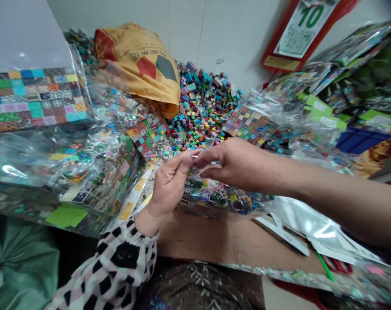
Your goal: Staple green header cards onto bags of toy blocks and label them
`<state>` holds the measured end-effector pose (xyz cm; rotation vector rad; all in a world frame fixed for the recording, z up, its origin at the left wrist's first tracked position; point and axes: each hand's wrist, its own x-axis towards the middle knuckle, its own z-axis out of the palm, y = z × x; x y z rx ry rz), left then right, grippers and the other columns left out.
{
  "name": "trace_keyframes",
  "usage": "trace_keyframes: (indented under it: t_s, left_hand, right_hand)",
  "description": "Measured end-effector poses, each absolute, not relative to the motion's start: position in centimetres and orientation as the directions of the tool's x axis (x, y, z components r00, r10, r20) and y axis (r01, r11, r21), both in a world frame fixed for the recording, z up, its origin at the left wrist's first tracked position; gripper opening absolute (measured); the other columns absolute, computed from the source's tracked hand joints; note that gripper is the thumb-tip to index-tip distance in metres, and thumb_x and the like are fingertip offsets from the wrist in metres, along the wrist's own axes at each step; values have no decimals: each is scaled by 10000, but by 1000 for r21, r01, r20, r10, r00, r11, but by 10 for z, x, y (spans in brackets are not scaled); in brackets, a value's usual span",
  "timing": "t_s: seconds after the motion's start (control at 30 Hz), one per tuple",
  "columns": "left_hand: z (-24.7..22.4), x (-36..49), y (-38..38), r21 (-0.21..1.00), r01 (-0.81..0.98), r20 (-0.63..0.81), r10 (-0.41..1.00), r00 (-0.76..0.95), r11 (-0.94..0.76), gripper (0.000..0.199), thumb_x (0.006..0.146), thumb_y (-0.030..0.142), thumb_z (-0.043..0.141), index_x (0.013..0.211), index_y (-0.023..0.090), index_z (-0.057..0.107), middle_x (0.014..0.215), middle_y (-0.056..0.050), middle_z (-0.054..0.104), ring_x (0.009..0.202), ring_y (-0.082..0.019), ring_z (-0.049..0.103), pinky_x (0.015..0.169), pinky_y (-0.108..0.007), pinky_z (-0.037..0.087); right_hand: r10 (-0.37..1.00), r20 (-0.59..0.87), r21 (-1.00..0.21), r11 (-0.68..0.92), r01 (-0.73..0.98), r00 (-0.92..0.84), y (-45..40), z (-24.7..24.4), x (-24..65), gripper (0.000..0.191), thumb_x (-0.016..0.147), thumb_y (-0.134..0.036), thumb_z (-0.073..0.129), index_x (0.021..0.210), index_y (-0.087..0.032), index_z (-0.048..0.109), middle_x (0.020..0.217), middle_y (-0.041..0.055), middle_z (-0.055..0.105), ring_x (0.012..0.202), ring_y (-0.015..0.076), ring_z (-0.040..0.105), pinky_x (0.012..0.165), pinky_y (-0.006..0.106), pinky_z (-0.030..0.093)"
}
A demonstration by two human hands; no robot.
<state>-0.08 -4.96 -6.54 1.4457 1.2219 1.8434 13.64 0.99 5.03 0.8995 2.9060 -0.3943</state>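
Observation:
My left hand (171, 181) is closed, its thumb pressed against the fingers. A thin pale sliver shows at its fingertips, too small to name. From the right, my right hand (229, 165) reaches over to those fingertips. Its thumb stands apart from its fingers, and nothing shows in the gap. Just beneath both hands lies a clear plastic bag (234, 199) of small colourful pieces, partly covered by them. Behind the hands rises a heap of small coloured cubes (201, 107).
A yellow bag (140, 64) leans over the heap. Packs printed with coloured squares (37, 99) stand at the left, another pack (250, 125) at the right. Near the front right lie a metal tool (282, 234), a green stick (324, 266) and red handles (342, 267). A calendar (306, 30) hangs behind.

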Motion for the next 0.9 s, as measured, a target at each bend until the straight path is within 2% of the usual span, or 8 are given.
trace_keyframes:
  t_s: [0.07,0.17,0.3,0.43,0.53,0.77,0.83,0.9]
  left_hand:
    - [-66,-1,-50,863,128,503,807,-309,-489,360,937,529,577,1090,267,771,1155,-26,773,1110,-208,700,1004,-322,528]
    - [-68,0,-50,863,106,500,807,-313,-493,344,935,518,589,1077,265,773,1149,-30,775,1118,-208,699,1015,-320,520]
    - [-71,2,-50,858,157,511,785,-349,-489,357,944,515,576,1054,238,773,1125,-40,780,1100,-210,704,998,-323,530]
    - [-74,1,-47,838,181,543,760,-358,-514,307,966,472,564,1052,254,762,1113,-19,783,1073,-190,712,948,-299,547]
    - [-74,2,-47,848,135,524,769,-365,-513,282,968,468,564,1030,268,753,1077,-8,790,1043,-179,722,954,-305,544]
    - [-72,6,-46,864,61,483,788,-381,-500,281,964,464,571,1048,251,735,954,-12,797,865,-158,743,860,-305,585]
    - [-73,5,-45,863,73,488,786,-381,-500,292,964,475,565,1052,254,734,936,-11,792,827,-156,743,829,-303,592]
    - [-73,5,-44,859,86,496,777,-387,-505,286,963,476,566,1044,263,739,924,-3,789,818,-150,743,812,-288,596]
  right_hand:
    - [524,-118,-189,822,537,-844,11,51,139,220,855,-235,610,1003,-238,772,739,-15,695,576,95,487,578,241,330]
    - [407,-189,-174,882,438,-894,15,44,137,239,862,-161,543,918,-193,773,729,-1,684,572,90,456,575,240,326]
    - [322,-251,-217,900,377,-913,19,36,130,289,876,-99,489,951,-167,759,857,27,725,669,98,532,641,235,373]
    - [328,-296,-248,880,404,-897,20,48,136,263,880,-145,573,1083,-169,737,954,42,751,713,114,583,636,245,384]
    - [429,-295,-257,825,503,-854,19,65,152,279,875,-193,636,1138,-192,731,921,21,759,731,117,622,642,240,405]
    - [604,-394,107,778,618,-693,13,85,200,133,841,-311,689,938,-284,777,763,-20,739,607,131,616,515,258,335]
    - [614,-411,158,776,611,-673,10,84,209,129,818,-319,710,930,-296,770,757,-18,735,602,144,620,504,264,327]
    - [616,-394,175,779,602,-682,7,82,215,211,781,-421,747,945,-290,761,705,-11,712,556,151,597,487,270,314]
